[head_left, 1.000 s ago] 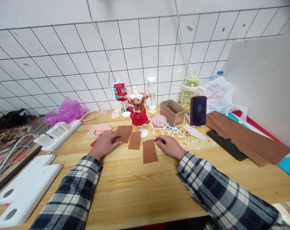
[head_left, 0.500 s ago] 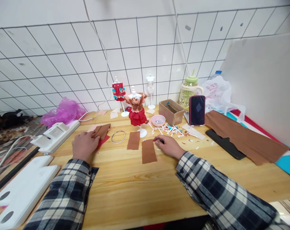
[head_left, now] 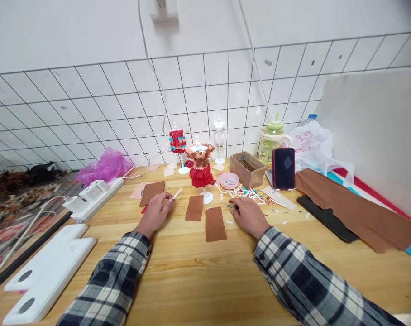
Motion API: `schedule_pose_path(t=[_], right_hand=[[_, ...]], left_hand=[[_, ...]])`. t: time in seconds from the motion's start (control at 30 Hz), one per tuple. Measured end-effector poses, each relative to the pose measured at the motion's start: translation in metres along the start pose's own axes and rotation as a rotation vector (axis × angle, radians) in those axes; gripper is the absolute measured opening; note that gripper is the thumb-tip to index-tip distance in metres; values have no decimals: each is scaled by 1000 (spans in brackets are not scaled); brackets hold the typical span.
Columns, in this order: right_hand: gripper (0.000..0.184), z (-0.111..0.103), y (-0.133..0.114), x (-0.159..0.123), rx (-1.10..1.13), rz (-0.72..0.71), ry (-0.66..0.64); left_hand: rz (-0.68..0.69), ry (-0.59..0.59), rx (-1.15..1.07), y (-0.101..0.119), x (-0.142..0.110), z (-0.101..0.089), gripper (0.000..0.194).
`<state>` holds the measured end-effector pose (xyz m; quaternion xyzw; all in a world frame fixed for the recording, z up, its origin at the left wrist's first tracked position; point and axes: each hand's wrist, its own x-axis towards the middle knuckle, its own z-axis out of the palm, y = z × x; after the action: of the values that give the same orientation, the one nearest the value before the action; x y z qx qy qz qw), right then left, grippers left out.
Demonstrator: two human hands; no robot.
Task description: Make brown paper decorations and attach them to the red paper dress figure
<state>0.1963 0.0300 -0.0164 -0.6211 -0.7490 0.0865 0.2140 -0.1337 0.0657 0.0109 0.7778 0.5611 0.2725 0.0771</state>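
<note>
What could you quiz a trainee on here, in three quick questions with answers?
1. Which hand holds the tweezers?
2. True or false: the phone is propped up rather than lying flat.
3. How many of the little dress forms wear red?
A) none
B) one
C) two
D) four

Key:
1. The right hand.
2. True; it stands with its dark screen facing the person.
3. C; the white form wears no red.
</note>
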Motion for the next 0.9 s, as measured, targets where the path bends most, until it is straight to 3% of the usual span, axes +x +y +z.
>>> schedule_pose_path(t=[0.07, 0.17, 0.3, 0.43, 0.63, 0.9], right_hand=[[31, -2, -2, 1, 43, -15, 73], [32, -6, -14, -3, 274, -112, 150], [44, -8, -40, -17, 702, -230, 97], [51, -5, -60, -28, 895, -273, 66], [35, -5, -57, -25, 876, -196, 116], [20, -6, -55, -25, 826, -88, 75]], left_hand=[[-26, 88, -172, 14, -7, 3, 22], [62, 96, -208, 41, -20, 13, 18], [312, 116, -106, 78, -34, 31, 13], [423, 24, -115, 103, -41, 38, 12], [550, -117, -118, 103, -43, 37, 32], [521, -161, -90, 95, -39, 42, 32]])
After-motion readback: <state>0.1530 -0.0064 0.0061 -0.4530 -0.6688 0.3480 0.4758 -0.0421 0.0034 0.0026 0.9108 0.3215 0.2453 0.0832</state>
